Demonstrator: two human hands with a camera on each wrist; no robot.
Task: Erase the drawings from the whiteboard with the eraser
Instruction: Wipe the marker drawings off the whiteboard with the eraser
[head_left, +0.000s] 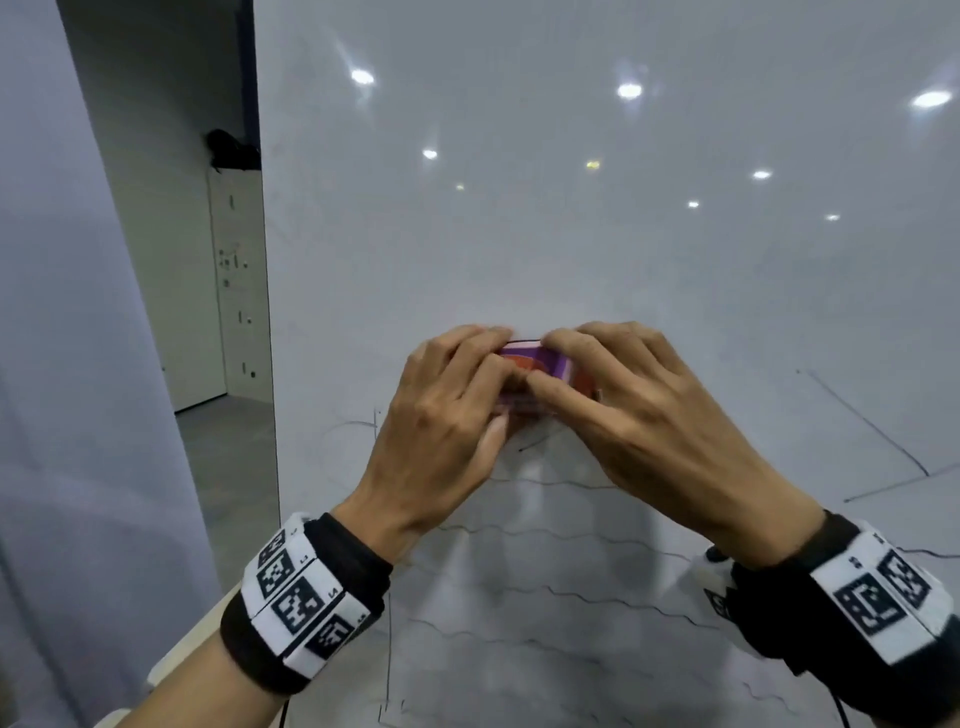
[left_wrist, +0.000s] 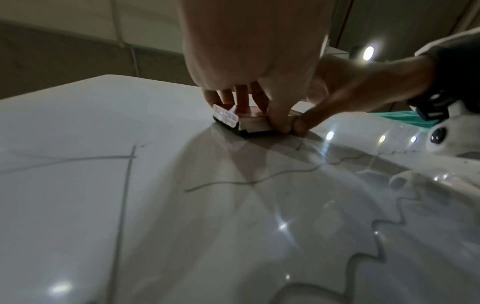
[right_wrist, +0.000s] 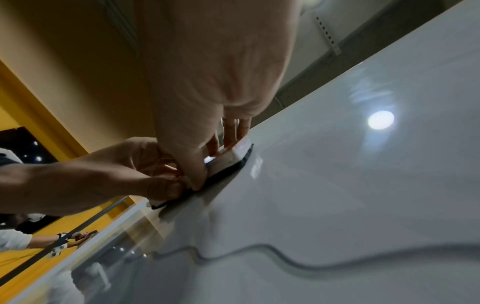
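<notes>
Mid-erase, your left hand (head_left: 441, 410) and right hand (head_left: 639, 415) both pinch the eraser (head_left: 540, 379) flat against the whiteboard (head_left: 571, 234); next, I judge, drag it down toward your wrists across the wavy lines (head_left: 571, 597).

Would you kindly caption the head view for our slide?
Both hands, left hand and right hand, press the eraser against the whiteboard above wavy lines.

One whiteboard (head_left: 571, 249) is filling the head view. One eraser (head_left: 540, 364) is pressing against it, near the center. Two hands are showing: one left hand (head_left: 441, 410) at about 7 o'clock of the eraser, one right hand (head_left: 639, 415) at about 5 o'clock. Two marker-printed wristbands are showing, one on each wrist. At least four wavy drawn lines (head_left: 597, 597) are running across the board toward 6 o'clock; the blur is preventing an exact count.
</notes>
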